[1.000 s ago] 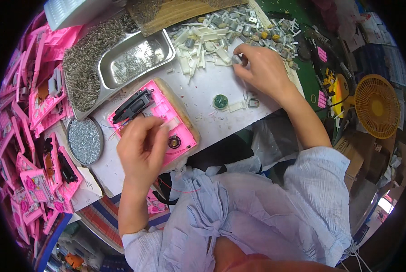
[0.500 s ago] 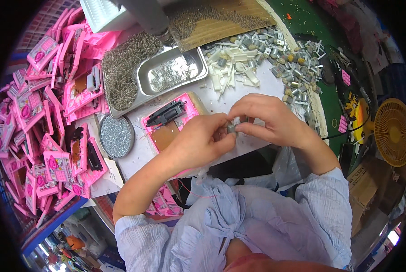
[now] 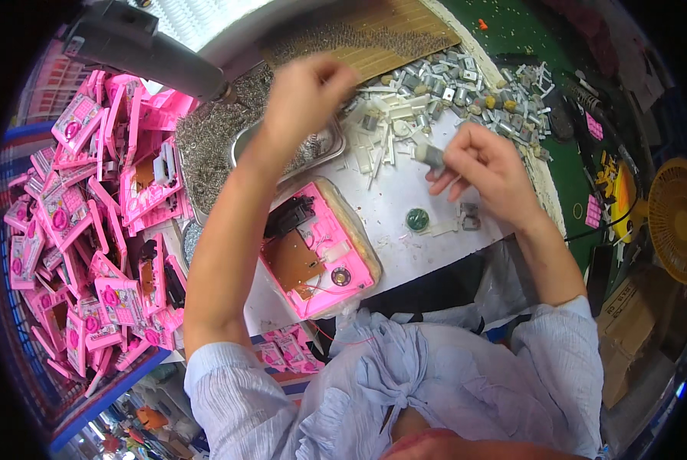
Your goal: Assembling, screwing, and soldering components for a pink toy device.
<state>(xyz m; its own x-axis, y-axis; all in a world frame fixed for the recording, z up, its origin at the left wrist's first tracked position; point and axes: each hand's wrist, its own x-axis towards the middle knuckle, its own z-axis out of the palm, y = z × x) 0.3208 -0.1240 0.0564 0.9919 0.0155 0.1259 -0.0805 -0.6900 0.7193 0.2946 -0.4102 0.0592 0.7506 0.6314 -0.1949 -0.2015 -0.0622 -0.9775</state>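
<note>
My right hand (image 3: 488, 165) pinches a small metal motor (image 3: 429, 156) with a pale end, held above the white worktop. My left hand (image 3: 305, 96) is raised over the steel tray (image 3: 330, 146), near the cardboard sheet; motion blurs its fingers, and whether it holds anything does not show. Between my forearms lies a pink plastic toy housing (image 3: 332, 253), its inside facing up. It contains a black mechanism (image 3: 288, 217), a brown board (image 3: 291, 267) and a small round speaker (image 3: 341, 276). Right of it lie a round green piece (image 3: 418, 220) and a small metal bracket (image 3: 468, 218).
Pink housings (image 3: 67, 207) fill a blue-rimmed crate at left. A dark power screwdriver (image 3: 148, 57) slants over a heap of screws (image 3: 205, 153). Cardboard (image 3: 389, 31) bearing screws lies at the back, beside piled motors and white plastic parts (image 3: 389, 126). A yellow fan (image 3: 675, 222) stands at right.
My hands, together at the metal part before, are now apart. The left swung up and away over the tray; the right moved slightly right with the motor. The screwdriver has shifted left.
</note>
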